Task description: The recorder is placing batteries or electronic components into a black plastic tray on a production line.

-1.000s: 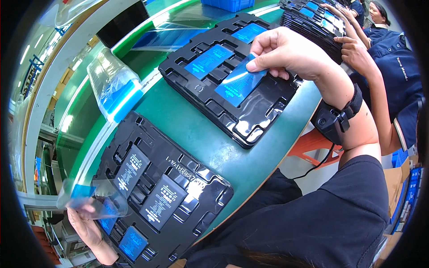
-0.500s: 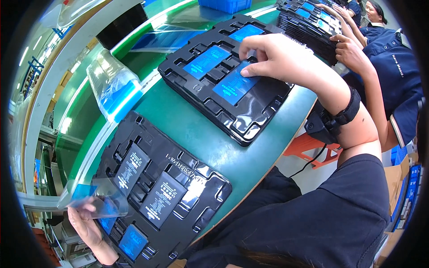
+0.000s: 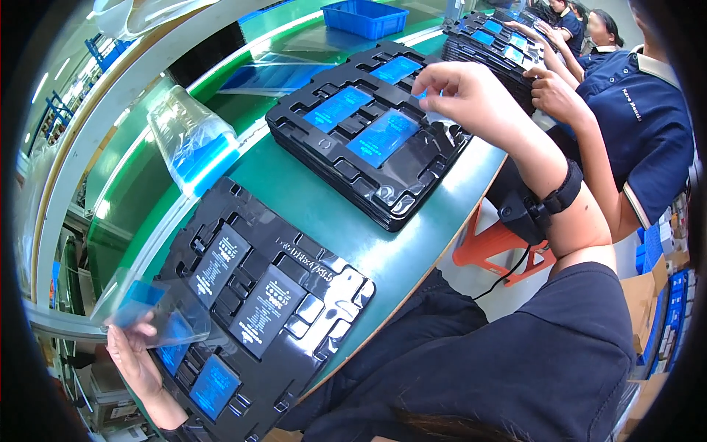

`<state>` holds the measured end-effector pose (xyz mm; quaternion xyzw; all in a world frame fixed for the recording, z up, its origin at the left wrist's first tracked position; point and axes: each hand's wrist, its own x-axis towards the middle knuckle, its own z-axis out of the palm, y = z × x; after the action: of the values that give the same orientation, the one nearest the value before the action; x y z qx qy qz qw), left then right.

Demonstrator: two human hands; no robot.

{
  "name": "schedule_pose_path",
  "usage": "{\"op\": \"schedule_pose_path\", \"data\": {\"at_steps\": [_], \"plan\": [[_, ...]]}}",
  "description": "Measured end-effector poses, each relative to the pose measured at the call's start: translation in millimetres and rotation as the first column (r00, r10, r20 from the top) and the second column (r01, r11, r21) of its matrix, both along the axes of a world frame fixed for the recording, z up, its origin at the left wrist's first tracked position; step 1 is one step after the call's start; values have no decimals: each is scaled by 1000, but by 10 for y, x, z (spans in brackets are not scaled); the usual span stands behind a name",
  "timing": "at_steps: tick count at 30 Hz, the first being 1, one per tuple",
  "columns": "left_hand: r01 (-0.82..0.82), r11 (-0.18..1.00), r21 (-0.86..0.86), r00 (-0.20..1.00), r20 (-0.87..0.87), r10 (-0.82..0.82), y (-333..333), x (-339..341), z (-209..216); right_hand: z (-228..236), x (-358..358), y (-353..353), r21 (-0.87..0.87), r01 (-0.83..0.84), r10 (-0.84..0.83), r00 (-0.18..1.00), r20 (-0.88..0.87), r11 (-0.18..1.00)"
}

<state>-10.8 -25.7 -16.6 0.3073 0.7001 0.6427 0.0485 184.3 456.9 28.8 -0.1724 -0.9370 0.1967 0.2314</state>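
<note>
My left hand [image 3: 134, 361] holds a clear plastic film [image 3: 171, 317] with a blue strip, over the left edge of the near black tray [image 3: 294, 368]. That tray carries two dark grey batteries, one of them a printed flat battery [image 3: 268, 309], and two blue-covered ones, including a blue battery [image 3: 214, 388]. My right hand [image 3: 465, 96] hovers by the right side of a stack of black trays [image 3: 324, 158], fingers curled and pinched. A small pale, shiny bit shows under its fingertips, too unclear to name. Close by, a blue-covered battery [image 3: 383, 138] lies in the top tray.
A clear bag with blue sheets [image 3: 195, 144] lies beyond the near tray. Further back are a blue bin [image 3: 364, 18] and another tray stack [image 3: 490, 44], where a co-worker [image 3: 626, 118] sits at right. An orange stool [image 3: 479, 247] stands beside the green table [image 3: 398, 269].
My right hand has lifted off the blue-covered battery in the stacked tray and moved right. My left hand keeps the film at nearly the same place. The whole view has shifted slightly.
</note>
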Motion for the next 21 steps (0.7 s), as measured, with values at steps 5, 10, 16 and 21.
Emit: {"op": "schedule_pose_path", "data": {"at_steps": [5,10,16,21], "plan": [[-33,999,1,999,10,33,5,11,-19,-42,-14,-2,164,-255,238,964,119,953],[-46,999,14,999,30,46,46,63,14,-7,-85,59,234,-384,334,915,227,893],[-69,998,3,998,-3,69,79,51,0,-42,-125,159,157,-457,438,888,140,876],[-66,998,-2,998,3,66,35,30,-22,19,-117,71,173,-411,372,902,220,895]]}}
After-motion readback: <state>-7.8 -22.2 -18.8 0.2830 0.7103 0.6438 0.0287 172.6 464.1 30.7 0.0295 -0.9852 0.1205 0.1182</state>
